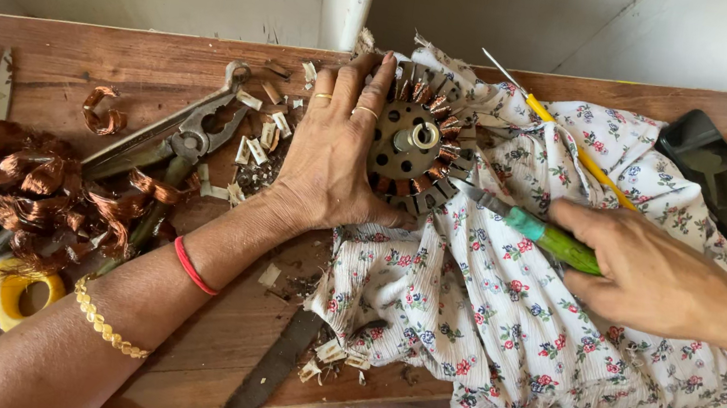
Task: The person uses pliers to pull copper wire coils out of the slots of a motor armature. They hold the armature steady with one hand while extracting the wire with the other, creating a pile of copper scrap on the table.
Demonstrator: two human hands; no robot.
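hands at a motor stator on floral cloth
left hand point(333, 149) lies flat, fingers apart, on the stator point(416, 139); at 3 o'clock, right hand point(645, 269) is clamped on a green-handled tool point(533, 229).

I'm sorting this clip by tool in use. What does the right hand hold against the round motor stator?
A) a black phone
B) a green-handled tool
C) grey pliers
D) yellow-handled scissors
B: the right hand grips a green-handled tool whose metal tip meets the stator, which the left hand steadies.
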